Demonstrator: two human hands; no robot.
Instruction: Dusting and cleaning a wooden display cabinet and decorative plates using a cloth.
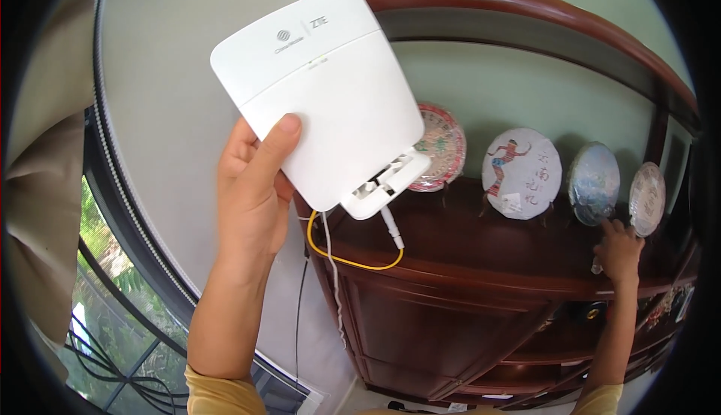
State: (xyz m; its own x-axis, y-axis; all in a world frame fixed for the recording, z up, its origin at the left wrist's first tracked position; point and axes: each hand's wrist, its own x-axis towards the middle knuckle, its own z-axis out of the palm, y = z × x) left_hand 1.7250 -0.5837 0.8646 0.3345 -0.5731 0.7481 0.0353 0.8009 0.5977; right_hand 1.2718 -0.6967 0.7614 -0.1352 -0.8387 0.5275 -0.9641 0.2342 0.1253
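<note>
My left hand grips a white router box by its left edge, thumb on the front, and holds it up tilted in front of the cabinet. At its lower end a small flap stands open with connectors inside. A yellow cable with a white plug runs from there, and a white cord hangs beside it. Far right, my right hand reaches over the cabinet top with fingers spread, near the foot of a bluish wrapped disc. A small pale thing shows by its thumb, too small to name.
Several wrapped discs stand upright on the dark wooden cabinet, including a white one, a red-rimmed one and a small one. A curved wooden rail rises behind. Left are a window, a curtain and black cables.
</note>
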